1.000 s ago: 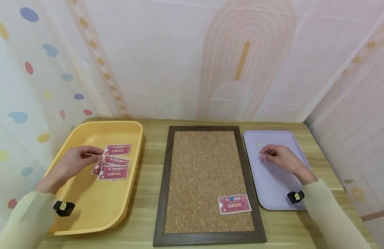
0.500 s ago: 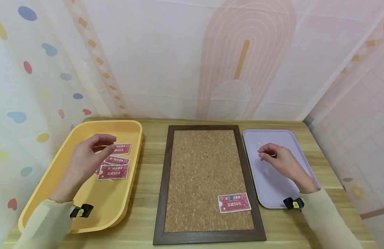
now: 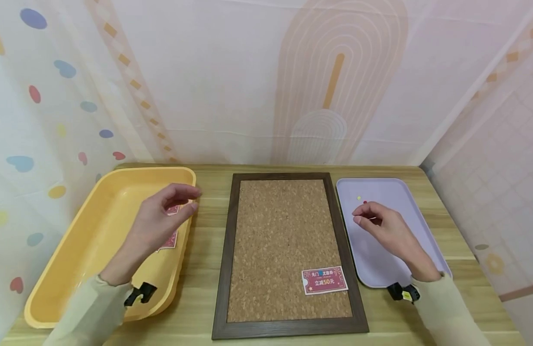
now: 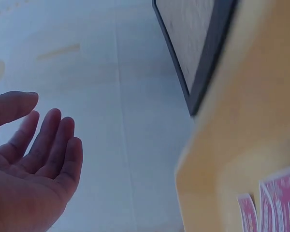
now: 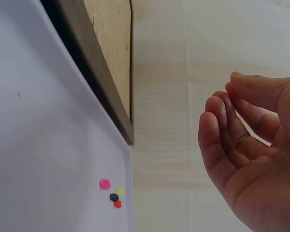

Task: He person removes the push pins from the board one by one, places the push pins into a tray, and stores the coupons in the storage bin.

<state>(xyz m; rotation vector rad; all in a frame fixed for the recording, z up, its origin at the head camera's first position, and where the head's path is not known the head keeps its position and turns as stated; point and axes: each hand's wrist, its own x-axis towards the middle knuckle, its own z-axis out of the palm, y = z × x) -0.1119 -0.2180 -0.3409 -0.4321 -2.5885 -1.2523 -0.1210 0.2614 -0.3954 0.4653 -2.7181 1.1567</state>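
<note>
In the head view my left hand (image 3: 167, 216) hovers over the right rim of the yellow tray (image 3: 98, 230), partly hiding red paper coupons (image 3: 168, 239). Its thumb stands apart from loosely bent fingers, with nothing between them in the left wrist view. Coupons (image 4: 285, 198) lie in the tray below. My right hand (image 3: 389, 228) is above the lilac tray (image 3: 379, 269), thumb and index fingertips close together, nothing visible between them. Small round pieces like thumbtacks, pink (image 5: 105, 184), yellow, black and red, lie in that tray. One coupon (image 3: 324, 280) lies on the corkboard, a blue spot on it.
The dark-framed corkboard (image 3: 288, 240) lies between the two trays on a wood-grain table (image 3: 206, 269). A patterned cloth (image 3: 232, 96) hangs behind the table and along both sides.
My left hand has lifted from the coupons and moved right to the tray's rim, its thumb and fingers spreading. My right hand has shifted slightly left.
</note>
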